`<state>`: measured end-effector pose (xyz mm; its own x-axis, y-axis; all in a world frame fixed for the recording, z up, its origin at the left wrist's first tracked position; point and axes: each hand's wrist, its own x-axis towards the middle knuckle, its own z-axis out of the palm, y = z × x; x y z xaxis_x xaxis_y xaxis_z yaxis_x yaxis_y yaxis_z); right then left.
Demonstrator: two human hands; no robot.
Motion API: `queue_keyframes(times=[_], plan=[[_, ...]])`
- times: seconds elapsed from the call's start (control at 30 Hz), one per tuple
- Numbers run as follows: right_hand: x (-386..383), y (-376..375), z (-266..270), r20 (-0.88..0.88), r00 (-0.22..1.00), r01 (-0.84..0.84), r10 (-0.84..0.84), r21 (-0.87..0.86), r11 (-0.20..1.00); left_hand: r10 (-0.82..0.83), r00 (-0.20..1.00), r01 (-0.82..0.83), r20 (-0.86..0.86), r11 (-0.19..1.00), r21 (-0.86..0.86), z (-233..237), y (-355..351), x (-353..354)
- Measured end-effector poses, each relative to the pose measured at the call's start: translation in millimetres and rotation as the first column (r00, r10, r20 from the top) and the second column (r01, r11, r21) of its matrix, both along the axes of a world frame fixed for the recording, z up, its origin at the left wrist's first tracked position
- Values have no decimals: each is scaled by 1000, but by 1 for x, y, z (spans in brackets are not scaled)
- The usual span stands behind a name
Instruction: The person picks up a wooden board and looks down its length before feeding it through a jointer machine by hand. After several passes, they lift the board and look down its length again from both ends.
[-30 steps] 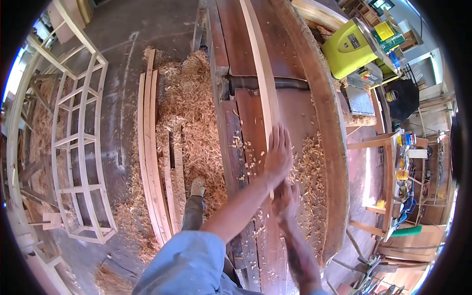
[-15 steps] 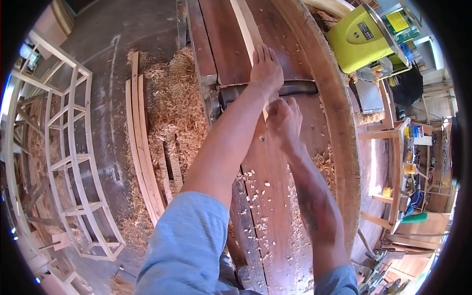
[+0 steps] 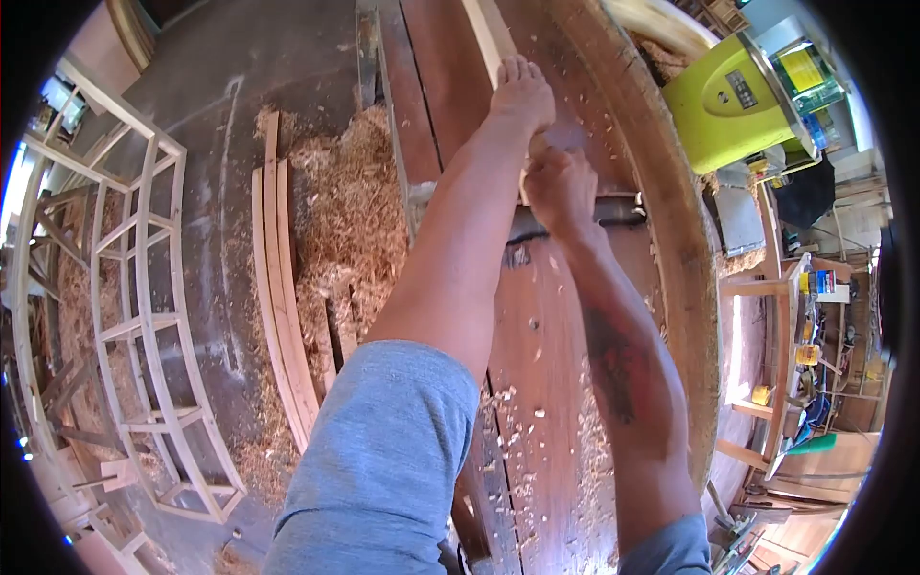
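A long pale wooden strip runs lengthwise along a brown, table-like surface. My left hand presses down on the strip from above, its fingers bent over the wood. Just behind it, my right hand is closed around the near end of the strip, hiding most of that end. Both hands are beyond a dark crosswise slot with a dark bar in the surface. Small wood chips lie scattered on the near part.
A thick raw-edged plank borders the surface on the right, with a yellow-green container beyond it. On the left are shavings, several loose strips and a slatted wooden frame. A workbench holds tins at right.
Both hands have moved forward with the wooden strip, and the right hand has passed beyond the dark slot. My left fingers are more bent now. The view has shifted slightly.
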<state>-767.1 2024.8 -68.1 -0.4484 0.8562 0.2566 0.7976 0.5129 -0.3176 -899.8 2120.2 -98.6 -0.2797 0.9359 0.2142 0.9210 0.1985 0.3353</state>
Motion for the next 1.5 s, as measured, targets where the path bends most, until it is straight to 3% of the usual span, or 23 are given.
queue_keyframes(times=[0.17,0.23,0.3,0.4,0.43,0.5,0.63,0.7,0.83,0.9,1.0,1.1,1.27,1.33,1.4,1.5], plan=[[-23,-6,4,114,994,8,2,-90,996,2,997,-4,-76,1000,-16,-2,-7,-17],[-12,-25,-1,105,994,14,-2,-112,994,22,999,-19,-49,998,65,-7,-28,-7],[7,-49,-9,10,998,-61,60,60,996,8,994,-7,-113,1000,13,-6,-55,13],[54,-104,-17,-158,978,-127,137,75,989,31,990,-26,-134,999,42,-3,-118,62],[72,-130,-14,-253,953,-150,170,96,984,36,990,-27,-136,998,64,-5,-140,81],[118,-183,-17,-121,991,-54,54,3,999,12,993,-2,-120,997,81,-5,-195,126],[248,-312,-21,-38,997,-72,74,33,997,-69,997,71,-32,996,50,9,-330,250],[320,-381,-13,-28,996,-87,86,-51,995,-130,986,122,-107,990,-76,28,-403,318],[441,-512,18,-29,999,-27,20,-269,963,-225,973,202,-58,943,-265,46,-524,435],[490,-563,12,-74,994,-93,82,-158,983,-245,969,239,22,916,-323,57,-572,476],[535,-606,9,-60,993,-113,106,-131,985,-317,938,346,143,887,-305,60,-628,504],[547,-613,3,-18,995,-99,98,-152,983,-294,937,334,187,912,-240,58,-633,505],[518,-570,12,11,994,-106,111,-189,976,-237,954,276,183,932,-234,47,-567,468],[480,-531,18,-24,992,-125,123,-205,971,-230,971,237,57,945,-224,39,-530,444],[442,-495,18,-19,999,-50,48,-155,987,-222,975,223,28,951,-212,33,-491,413],[382,-428,23,-43,995,-95,88,-210,973,-177,984,174,-12,976,-129,26,-429,361]])
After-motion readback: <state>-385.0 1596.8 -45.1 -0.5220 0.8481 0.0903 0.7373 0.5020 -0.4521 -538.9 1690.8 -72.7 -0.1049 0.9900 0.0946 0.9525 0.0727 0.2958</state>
